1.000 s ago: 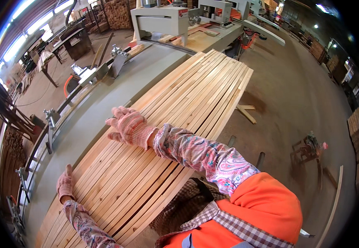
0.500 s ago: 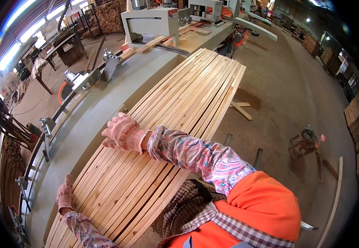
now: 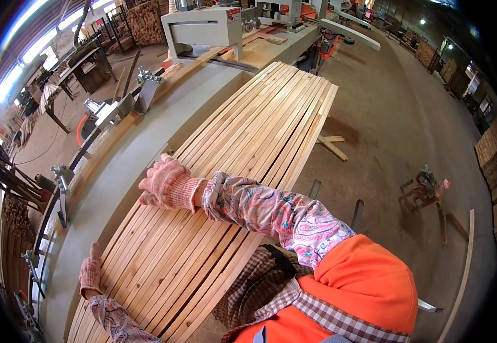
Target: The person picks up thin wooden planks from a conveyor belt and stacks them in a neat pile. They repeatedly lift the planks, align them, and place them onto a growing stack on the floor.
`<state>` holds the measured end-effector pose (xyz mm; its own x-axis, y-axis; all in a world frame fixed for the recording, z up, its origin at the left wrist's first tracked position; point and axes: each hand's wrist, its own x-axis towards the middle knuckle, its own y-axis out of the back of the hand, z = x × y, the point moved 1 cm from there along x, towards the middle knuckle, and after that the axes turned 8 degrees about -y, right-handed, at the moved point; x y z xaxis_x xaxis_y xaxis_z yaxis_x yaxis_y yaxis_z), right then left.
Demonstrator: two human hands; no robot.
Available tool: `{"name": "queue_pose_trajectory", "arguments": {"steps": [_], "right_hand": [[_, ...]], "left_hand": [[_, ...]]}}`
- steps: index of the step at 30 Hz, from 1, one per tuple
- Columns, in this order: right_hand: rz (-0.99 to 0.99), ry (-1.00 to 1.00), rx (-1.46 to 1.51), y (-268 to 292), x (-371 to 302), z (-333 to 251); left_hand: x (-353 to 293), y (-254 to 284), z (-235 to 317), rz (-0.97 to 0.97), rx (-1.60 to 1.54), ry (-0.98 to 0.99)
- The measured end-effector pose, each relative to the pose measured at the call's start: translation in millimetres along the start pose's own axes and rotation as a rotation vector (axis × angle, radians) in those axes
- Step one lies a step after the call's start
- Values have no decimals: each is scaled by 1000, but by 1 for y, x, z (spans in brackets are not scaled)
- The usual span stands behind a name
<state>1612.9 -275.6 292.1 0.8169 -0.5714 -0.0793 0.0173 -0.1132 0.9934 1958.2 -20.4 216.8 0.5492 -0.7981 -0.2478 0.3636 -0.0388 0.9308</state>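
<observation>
A wide layer of pale wooden strips (image 3: pixel 248 137) lies side by side, running from the lower left up to the machine. My right hand (image 3: pixel 167 182), in a pink knitted glove, bends its fingers over the left edge of the layer and grips the outer strips. Nearer to me, my left hand (image 3: pixel 90 273), gloved alike, rests against the same edge with one digit stretched upward; its other fingers are partly hidden. Beyond both hands runs the grey machine bed (image 3: pixel 111 166), where a single wooden strip (image 3: pixel 111 137) lies along the chain track.
A grey machine housing (image 3: pixel 200 28) stands at the far end of the bed. Metal clamps (image 3: pixel 61 174) line the track on the left. Loose wood offcuts (image 3: pixel 333 147) and a small wooden stool (image 3: pixel 422 191) are on the floor at right, with a long batten (image 3: pixel 460 280).
The single wooden strip has slid out from the machine along the track, toward the near left. My hands keep almost the same place on the layer of strips; the view shifts slightly.
</observation>
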Motion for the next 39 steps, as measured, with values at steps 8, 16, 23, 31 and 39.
{"name": "queue_pose_trajectory", "arguments": {"steps": [8,16,23,31,39], "right_hand": [[17,-15,8,-2,5,0],[43,-15,54,-4,1,5],[55,-17,44,-3,0,3],[-39,-35,17,8,-3,1],[-51,-36,-3,6,-1,2]], "left_hand": [[0,-3,1,32,264,-259],[-7,3,24,10,275,-351],[2,-1,-4,47,152,-336],[6,-8,-25,97,328,-389],[7,-3,9,-23,166,-112]]}}
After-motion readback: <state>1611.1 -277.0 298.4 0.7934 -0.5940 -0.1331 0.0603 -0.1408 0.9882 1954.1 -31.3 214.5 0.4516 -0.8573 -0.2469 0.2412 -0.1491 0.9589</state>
